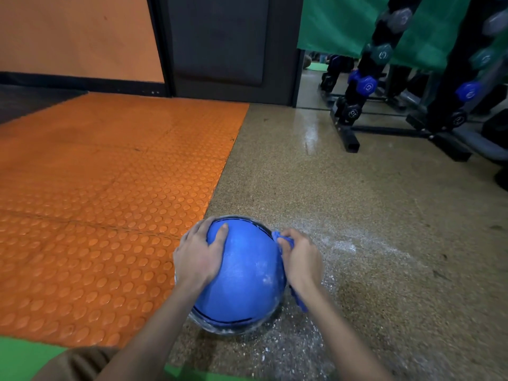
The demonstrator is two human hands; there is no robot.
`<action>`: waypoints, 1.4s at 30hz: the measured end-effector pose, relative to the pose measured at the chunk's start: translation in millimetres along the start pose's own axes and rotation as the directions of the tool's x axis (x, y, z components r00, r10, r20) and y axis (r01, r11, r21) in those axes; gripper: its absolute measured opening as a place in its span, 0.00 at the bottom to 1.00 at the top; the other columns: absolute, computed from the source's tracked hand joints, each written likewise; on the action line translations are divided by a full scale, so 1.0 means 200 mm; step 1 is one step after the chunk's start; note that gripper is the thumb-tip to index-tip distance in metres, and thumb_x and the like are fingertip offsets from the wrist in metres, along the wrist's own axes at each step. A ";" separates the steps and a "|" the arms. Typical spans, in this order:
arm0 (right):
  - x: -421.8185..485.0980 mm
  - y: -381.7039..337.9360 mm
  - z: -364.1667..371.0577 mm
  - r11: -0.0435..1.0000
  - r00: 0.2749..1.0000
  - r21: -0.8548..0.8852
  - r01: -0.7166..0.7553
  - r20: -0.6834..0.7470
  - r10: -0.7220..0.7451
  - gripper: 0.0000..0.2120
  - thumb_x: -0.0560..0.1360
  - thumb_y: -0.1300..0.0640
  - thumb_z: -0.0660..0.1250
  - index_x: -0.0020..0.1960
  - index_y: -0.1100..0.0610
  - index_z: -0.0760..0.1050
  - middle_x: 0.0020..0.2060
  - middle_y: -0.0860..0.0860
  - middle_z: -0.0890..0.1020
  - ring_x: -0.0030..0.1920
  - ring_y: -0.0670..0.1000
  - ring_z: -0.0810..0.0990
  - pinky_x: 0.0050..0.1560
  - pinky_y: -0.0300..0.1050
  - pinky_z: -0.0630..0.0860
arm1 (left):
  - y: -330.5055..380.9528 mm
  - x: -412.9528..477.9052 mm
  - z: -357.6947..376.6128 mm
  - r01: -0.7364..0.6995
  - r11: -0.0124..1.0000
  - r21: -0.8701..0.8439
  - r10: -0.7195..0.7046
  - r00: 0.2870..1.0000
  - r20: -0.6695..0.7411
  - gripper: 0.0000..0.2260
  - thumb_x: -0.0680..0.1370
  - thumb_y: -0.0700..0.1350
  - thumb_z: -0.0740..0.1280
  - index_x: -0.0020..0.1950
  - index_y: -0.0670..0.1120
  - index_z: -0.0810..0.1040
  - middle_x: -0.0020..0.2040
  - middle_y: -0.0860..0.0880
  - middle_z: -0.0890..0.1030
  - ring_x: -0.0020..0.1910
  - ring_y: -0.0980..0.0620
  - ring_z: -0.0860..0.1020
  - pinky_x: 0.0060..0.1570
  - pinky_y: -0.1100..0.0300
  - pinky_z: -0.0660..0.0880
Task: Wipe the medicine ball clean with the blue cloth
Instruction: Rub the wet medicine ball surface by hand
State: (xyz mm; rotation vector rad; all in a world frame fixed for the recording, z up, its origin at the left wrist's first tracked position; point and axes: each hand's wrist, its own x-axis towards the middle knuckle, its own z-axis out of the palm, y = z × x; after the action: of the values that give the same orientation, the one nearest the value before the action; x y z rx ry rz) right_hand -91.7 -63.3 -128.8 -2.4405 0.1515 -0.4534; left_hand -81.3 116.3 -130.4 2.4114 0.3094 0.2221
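The medicine ball (242, 270) sits on the speckled floor (371, 204), close in front of the person and just beside the edge of the orange studded mat (96, 193). The left hand (198, 257) lies on the ball's left flank, fingers straight and spread wide, bracing it. The right hand (301, 259) presses against the right flank, its fingers curled round the bunched blue cloth (301, 303), whose ends poke out above and below the fist. Pale smears (264, 273) show on the blue panel near that hand. The wipe would likely go best in firm overlapping strokes across them, with the left hand stopping any roll and then turning the ball to bring up its hidden underside. The floor is glossy. A dumbbell rack (354, 111) stands well apart at the far right before a green curtain (343, 23). White powder (338, 246) scattered round the ball could soil it again if it rolls.
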 end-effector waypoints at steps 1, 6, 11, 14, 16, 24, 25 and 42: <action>0.00 -0.01 0.00 1.000 1.000 -0.024 -0.003 -0.006 0.003 0.09 0.78 0.51 0.60 0.54 0.49 0.77 0.50 0.49 0.80 0.39 0.49 0.75 0.31 0.37 0.65 | 0.00 0.00 0.00 0.001 1.000 0.005 -0.001 1.000 -0.001 0.21 0.79 0.60 0.55 0.70 0.56 0.69 0.72 0.54 0.68 0.71 0.49 0.65 0.68 0.48 0.62; -0.21 -0.22 0.03 0.917 0.918 -0.119 0.380 -0.077 -0.390 0.10 0.73 0.48 0.60 0.44 0.48 0.79 0.37 0.47 0.76 0.33 0.48 0.77 0.27 0.37 0.70 | 0.00 0.02 0.00 -0.021 1.000 -0.013 0.021 1.000 -0.001 0.21 0.79 0.59 0.56 0.69 0.55 0.70 0.70 0.55 0.70 0.70 0.50 0.66 0.68 0.52 0.63; -0.07 0.02 0.04 0.999 0.997 0.036 -0.025 -0.066 0.028 0.08 0.78 0.52 0.61 0.52 0.52 0.77 0.47 0.49 0.80 0.38 0.50 0.77 0.30 0.37 0.67 | 0.00 0.00 0.00 -0.012 1.000 -0.006 0.012 1.000 -0.008 0.23 0.78 0.62 0.55 0.70 0.55 0.69 0.71 0.54 0.69 0.70 0.50 0.65 0.68 0.48 0.62; -0.08 0.02 0.03 0.997 0.996 0.078 0.020 -0.086 -0.014 0.08 0.77 0.53 0.62 0.52 0.52 0.77 0.47 0.48 0.79 0.41 0.51 0.77 0.34 0.39 0.69 | 0.04 0.00 0.01 0.010 1.000 0.012 -0.009 1.000 -0.023 0.23 0.77 0.63 0.55 0.69 0.55 0.70 0.71 0.54 0.70 0.70 0.48 0.66 0.68 0.48 0.63; -0.16 -0.07 0.03 0.978 0.974 0.070 0.197 -0.126 -0.187 0.08 0.77 0.51 0.62 0.49 0.51 0.79 0.43 0.48 0.77 0.38 0.51 0.77 0.31 0.39 0.69 | 0.07 0.02 0.02 0.019 1.000 0.023 -0.019 1.000 -0.022 0.21 0.78 0.61 0.56 0.68 0.55 0.71 0.70 0.54 0.70 0.69 0.48 0.67 0.67 0.50 0.64; -0.13 0.04 0.04 0.994 0.988 0.099 -0.042 -0.143 0.056 0.09 0.77 0.54 0.62 0.53 0.55 0.78 0.47 0.51 0.80 0.35 0.46 0.73 0.28 0.29 0.61 | 0.09 0.03 0.03 0.023 0.999 0.047 -0.023 1.000 0.007 0.23 0.78 0.62 0.56 0.70 0.55 0.69 0.71 0.54 0.68 0.70 0.47 0.65 0.67 0.47 0.63; -0.14 0.03 0.04 0.996 0.987 0.079 -0.050 -0.150 0.061 0.09 0.77 0.54 0.61 0.54 0.54 0.78 0.47 0.50 0.79 0.36 0.47 0.73 0.28 0.29 0.61 | 0.11 0.03 0.03 0.035 0.998 0.050 -0.035 0.999 0.009 0.23 0.77 0.63 0.55 0.70 0.56 0.69 0.72 0.54 0.68 0.70 0.47 0.65 0.67 0.46 0.63; -0.36 -0.14 0.10 0.959 0.951 0.048 0.278 -0.154 -0.268 0.07 0.75 0.48 0.59 0.47 0.47 0.75 0.38 0.48 0.74 0.31 0.47 0.74 0.27 0.38 0.69 | 0.15 0.08 0.04 0.079 0.995 0.059 -0.080 0.996 0.025 0.23 0.77 0.62 0.56 0.69 0.55 0.71 0.70 0.53 0.70 0.68 0.45 0.68 0.67 0.48 0.64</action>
State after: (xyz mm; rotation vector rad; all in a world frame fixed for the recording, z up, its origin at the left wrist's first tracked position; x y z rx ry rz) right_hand -152.0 -14.6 -147.3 -2.3678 -0.1418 -0.7484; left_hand -59.1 93.8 -115.1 2.4509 0.4033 0.1459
